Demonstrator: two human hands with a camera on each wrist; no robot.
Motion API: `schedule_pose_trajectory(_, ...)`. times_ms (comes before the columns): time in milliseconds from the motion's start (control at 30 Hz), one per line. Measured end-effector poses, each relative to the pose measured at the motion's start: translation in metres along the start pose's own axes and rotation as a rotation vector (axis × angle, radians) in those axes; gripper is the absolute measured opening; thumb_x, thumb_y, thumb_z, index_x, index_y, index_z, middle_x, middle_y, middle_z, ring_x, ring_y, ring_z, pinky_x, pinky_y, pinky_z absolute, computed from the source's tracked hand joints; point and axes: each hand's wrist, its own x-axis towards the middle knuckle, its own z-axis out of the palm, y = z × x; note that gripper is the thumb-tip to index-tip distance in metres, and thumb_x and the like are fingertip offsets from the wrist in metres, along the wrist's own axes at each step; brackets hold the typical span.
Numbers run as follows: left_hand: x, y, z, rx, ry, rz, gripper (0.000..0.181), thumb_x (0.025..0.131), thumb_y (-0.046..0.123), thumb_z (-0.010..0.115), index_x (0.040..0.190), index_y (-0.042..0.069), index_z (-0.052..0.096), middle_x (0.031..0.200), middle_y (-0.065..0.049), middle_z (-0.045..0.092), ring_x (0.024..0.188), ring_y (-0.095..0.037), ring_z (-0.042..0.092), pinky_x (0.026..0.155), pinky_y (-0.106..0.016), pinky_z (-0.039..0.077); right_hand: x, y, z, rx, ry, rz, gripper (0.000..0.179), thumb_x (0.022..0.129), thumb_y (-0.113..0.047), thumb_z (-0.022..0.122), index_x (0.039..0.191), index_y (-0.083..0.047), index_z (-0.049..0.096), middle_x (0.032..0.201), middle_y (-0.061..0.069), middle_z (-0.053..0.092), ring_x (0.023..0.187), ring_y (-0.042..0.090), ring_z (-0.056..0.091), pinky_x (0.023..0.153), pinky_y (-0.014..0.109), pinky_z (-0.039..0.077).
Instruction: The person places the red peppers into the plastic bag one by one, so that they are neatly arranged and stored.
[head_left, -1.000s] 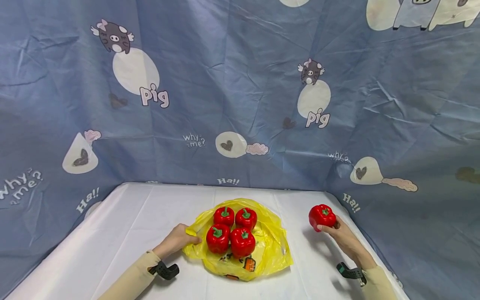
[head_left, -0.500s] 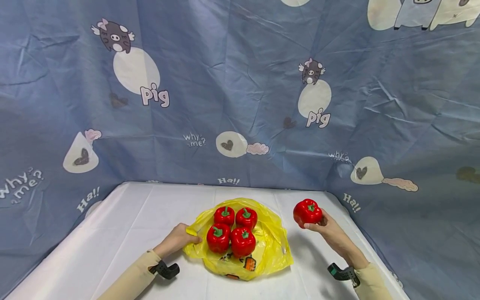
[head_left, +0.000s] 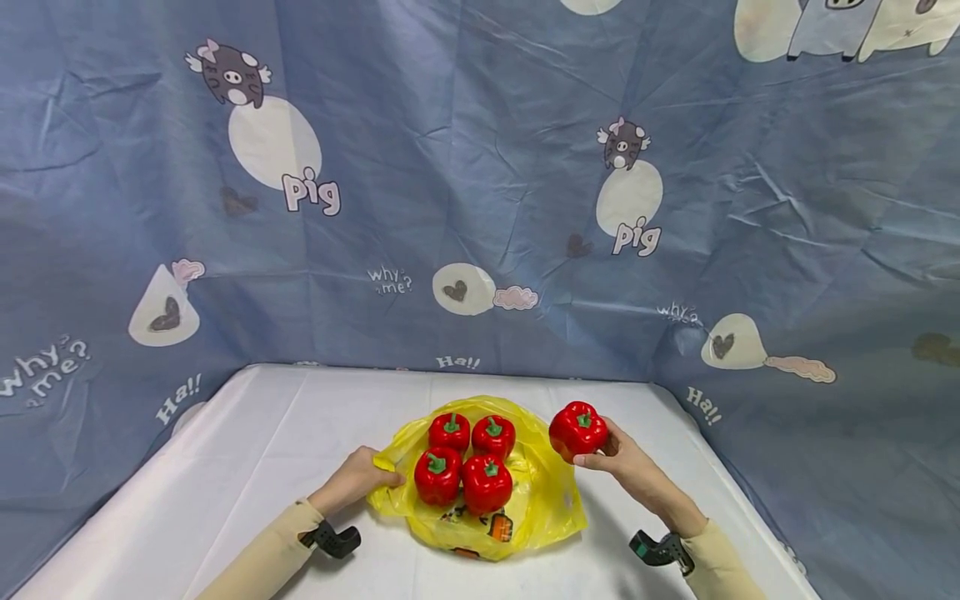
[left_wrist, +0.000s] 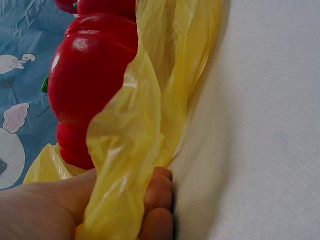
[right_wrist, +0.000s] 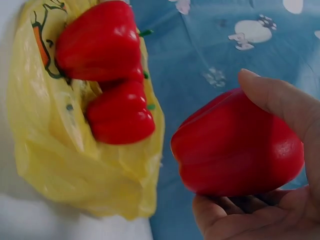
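A yellow plastic bag [head_left: 536,500] lies spread on the table with several red bell peppers [head_left: 487,485] standing on it, green stems up. My left hand [head_left: 356,482] pinches the bag's left edge between thumb and fingers; in the left wrist view the yellow film [left_wrist: 125,150] passes between them. Another red bell pepper [head_left: 576,432] is held in my right hand [head_left: 630,467], raised above the table at the bag's right edge. The right wrist view shows thumb and fingers around this pepper [right_wrist: 240,145], apart from the ones on the bag.
A white cloth [head_left: 300,433] covers the table. Behind it and at both sides hangs a blue patterned curtain [head_left: 480,208]. A black strap device [head_left: 330,540] sits on the left wrist and another strap device [head_left: 660,550] on the right.
My right hand has carried its bell pepper leftward, from the table's right side to the bag's right edge. The left hand and the peppers on the bag have stayed in place.
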Motion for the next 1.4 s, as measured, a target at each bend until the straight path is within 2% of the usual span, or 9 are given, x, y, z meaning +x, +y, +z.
schedule_pose_trajectory(233,0.001,-0.001,0.001,0.005,0.003,0.001,0.019,0.071,0.014,0.076,0.077,0.001,0.064,0.066,-0.003,0.060,0.059,-0.012,0.051,0.056,-0.025,0.040,0.006,0.008,0.020,-0.003,-0.131,-0.028,0.076,0.083,-0.016,0.074,0.144,-0.007,0.030,0.144,0.017,0.044,0.130,0.028,0.046,0.103,0.040,0.044)
schedule_pose_trajectory(567,0.001,-0.003,0.002,0.005,-0.007,0.016,0.019,0.071,0.015,0.076,0.076,0.001,0.064,0.064,-0.001,0.058,0.058,-0.012,0.051,0.055,-0.024,0.040,0.014,0.028,0.039,0.006,-0.253,0.012,0.076,0.085,-0.017,0.071,0.146,-0.006,0.027,0.144,0.015,0.043,0.129,0.026,0.046,0.104,0.039,0.042)
schedule_pose_trajectory(867,0.001,-0.003,0.002,-0.003,-0.005,0.033,0.018,0.071,0.014,0.076,0.076,0.000,0.065,0.064,-0.001,0.060,0.057,-0.011,0.052,0.055,-0.024,0.041,0.021,0.041,0.044,-0.013,-0.302,0.026,0.074,0.084,-0.016,0.070,0.145,-0.008,0.029,0.142,0.012,0.046,0.127,0.025,0.047,0.107,0.043,0.038)
schedule_pose_trajectory(1100,0.002,-0.004,0.002,-0.002,-0.001,0.036,0.018,0.071,0.014,0.076,0.075,0.001,0.065,0.064,-0.001,0.060,0.057,-0.011,0.051,0.055,-0.024,0.041,0.025,0.045,0.052,-0.061,-0.261,0.080,0.077,0.081,-0.017,0.072,0.143,-0.009,0.027,0.143,0.013,0.043,0.129,0.027,0.044,0.108,0.048,0.036)
schedule_pose_trajectory(1233,0.001,-0.004,0.002,-0.009,-0.011,0.041,0.017,0.071,0.013,0.075,0.075,0.000,0.065,0.063,-0.001,0.060,0.057,-0.010,0.052,0.054,-0.024,0.041,0.027,0.044,0.051,-0.089,-0.282,0.062,0.076,0.081,-0.017,0.072,0.143,-0.007,0.029,0.142,0.013,0.044,0.129,0.028,0.044,0.106,0.044,0.039)
schedule_pose_trajectory(1400,0.002,-0.003,0.000,-0.022,-0.015,0.044,0.017,0.072,0.013,0.076,0.076,0.000,0.065,0.063,-0.001,0.062,0.056,-0.010,0.053,0.053,-0.024,0.042,0.029,0.045,0.049,-0.069,-0.327,0.025,0.075,0.082,-0.014,0.071,0.145,-0.003,0.032,0.143,0.015,0.046,0.130,0.028,0.045,0.104,0.037,0.043)
